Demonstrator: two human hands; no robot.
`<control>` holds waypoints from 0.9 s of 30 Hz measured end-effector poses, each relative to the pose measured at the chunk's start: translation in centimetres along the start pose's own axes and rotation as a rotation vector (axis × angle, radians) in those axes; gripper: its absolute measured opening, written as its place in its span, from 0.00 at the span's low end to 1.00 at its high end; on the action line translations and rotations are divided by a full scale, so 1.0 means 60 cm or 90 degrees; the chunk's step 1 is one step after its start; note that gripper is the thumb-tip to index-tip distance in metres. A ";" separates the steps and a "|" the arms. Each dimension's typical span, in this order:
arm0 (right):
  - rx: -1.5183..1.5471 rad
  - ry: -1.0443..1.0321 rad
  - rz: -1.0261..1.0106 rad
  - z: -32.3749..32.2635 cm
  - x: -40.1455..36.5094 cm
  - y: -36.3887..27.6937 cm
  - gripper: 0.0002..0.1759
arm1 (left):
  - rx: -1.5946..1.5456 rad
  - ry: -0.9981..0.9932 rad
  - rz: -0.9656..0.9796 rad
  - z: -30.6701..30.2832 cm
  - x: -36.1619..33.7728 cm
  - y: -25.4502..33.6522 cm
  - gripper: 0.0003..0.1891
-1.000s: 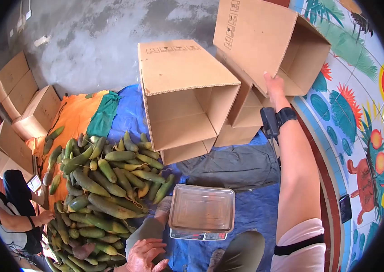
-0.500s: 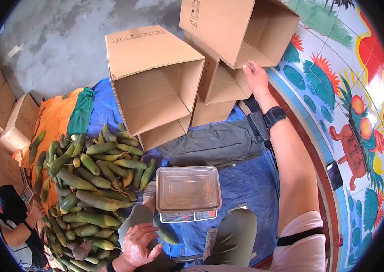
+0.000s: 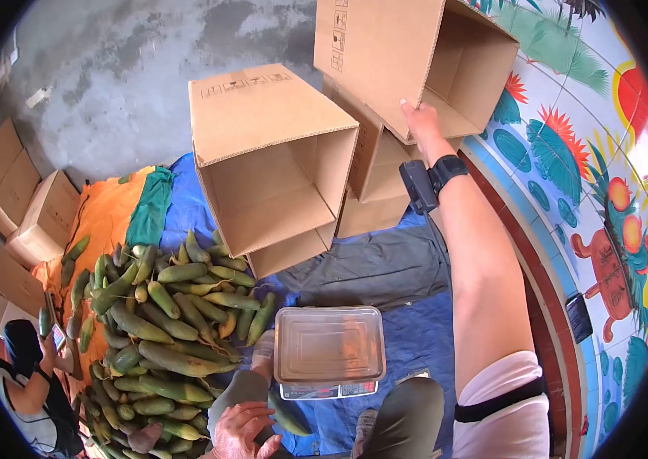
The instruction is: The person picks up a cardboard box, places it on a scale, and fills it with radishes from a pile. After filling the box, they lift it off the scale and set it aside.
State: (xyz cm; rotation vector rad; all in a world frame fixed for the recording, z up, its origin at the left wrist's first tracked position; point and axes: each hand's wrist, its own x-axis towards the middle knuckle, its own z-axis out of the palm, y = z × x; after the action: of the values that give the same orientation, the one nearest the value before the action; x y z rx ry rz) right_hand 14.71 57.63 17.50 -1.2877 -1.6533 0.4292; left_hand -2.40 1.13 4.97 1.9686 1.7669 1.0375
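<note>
Head view. Right grip (image 3: 425,126) closed on a cardboard box (image 3: 374,57), pinching the low near corner of its open mouth. Fingers on the inner side partly hidden; cannot tell how far they wrap. Box lies on its side over the far right corner of the blue sheet (image 3: 420,329), above a lower box (image 3: 389,170); how much of its weight rests there is unclear. Second box (image 3: 270,115) just left of it, mouth towards the wearer.

Handling, by judgement: light for its bulk, hollow as far as one sees in. Walls stiff in the flat, likely to bow along the free rim. Dry paper face, so little slip. Not fragile, but the rim would crease or tear under a hard one-point pull. Best hold: rim close to a corner, thumb outside, fingers inside, where two walls brace each other. A wide shape like this probably swings if held by one corner; the opposite rim would suit a second hold.

Left grip (image 3: 241,430) empty, fingers loosely spread, above the left knee. Vegetables (image 3: 163,325) piled near it along the sheet's left edge; tub (image 3: 329,344) on a scale (image 3: 324,391) towards the near edge.
</note>
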 end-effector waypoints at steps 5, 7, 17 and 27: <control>0.035 0.065 -0.009 -0.017 -0.022 -0.011 0.22 | -0.004 -0.037 -0.003 -0.001 0.002 -0.001 0.15; 0.136 0.170 -0.098 -0.052 -0.039 -0.021 0.15 | 0.014 -0.043 0.016 0.018 0.003 -0.016 0.14; 0.394 0.206 -0.201 -0.353 -0.225 -0.079 0.15 | 0.035 -0.002 0.030 0.027 -0.010 -0.019 0.18; 0.386 0.278 0.031 -0.684 -0.522 -0.146 0.25 | 0.037 0.010 0.055 0.038 -0.015 -0.008 0.11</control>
State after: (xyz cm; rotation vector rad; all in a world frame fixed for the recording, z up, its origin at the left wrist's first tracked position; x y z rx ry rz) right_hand 43.69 15.55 29.02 -0.8821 -1.0157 0.5760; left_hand -1.17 0.90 2.78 2.0944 1.7519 1.0423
